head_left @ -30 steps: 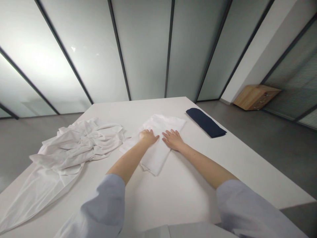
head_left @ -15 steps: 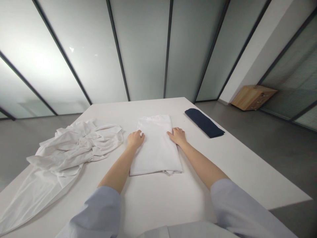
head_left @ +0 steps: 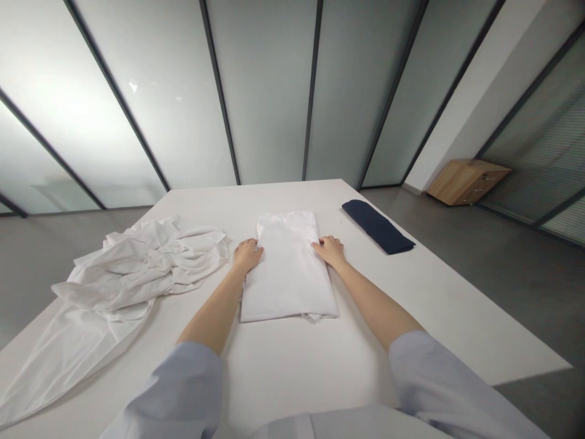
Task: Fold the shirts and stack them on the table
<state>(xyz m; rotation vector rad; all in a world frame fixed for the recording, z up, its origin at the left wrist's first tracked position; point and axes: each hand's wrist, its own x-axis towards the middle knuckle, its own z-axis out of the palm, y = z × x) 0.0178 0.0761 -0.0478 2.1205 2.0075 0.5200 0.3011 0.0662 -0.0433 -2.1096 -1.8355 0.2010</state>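
A white garment (head_left: pixel 287 274), folded into a neat rectangle, lies flat in the middle of the table; a small crumpled bit pokes out beneath its near edge. My left hand (head_left: pixel 247 255) holds its left edge, thumb toward the cloth and fingers curled. On the opposite edge, my right hand (head_left: pixel 332 250) grips the cloth with its thumb on top and its fingers bent at the side. The fingertips of both hands are partly hidden.
A crumpled white cloth (head_left: pixel 150 262) is heaped on the left, its long end trailing toward the near left. To the right lies a folded navy cloth (head_left: pixel 377 225). The white table (head_left: pixel 301 366) stands before frosted glass panels; a wooden cabinet (head_left: pixel 466 181) is on the floor beyond.
Both hands have shifted slightly along the garment's sides, the left a little outward and the right thumb slightly off the cloth. The garment and other cloths look much the same.
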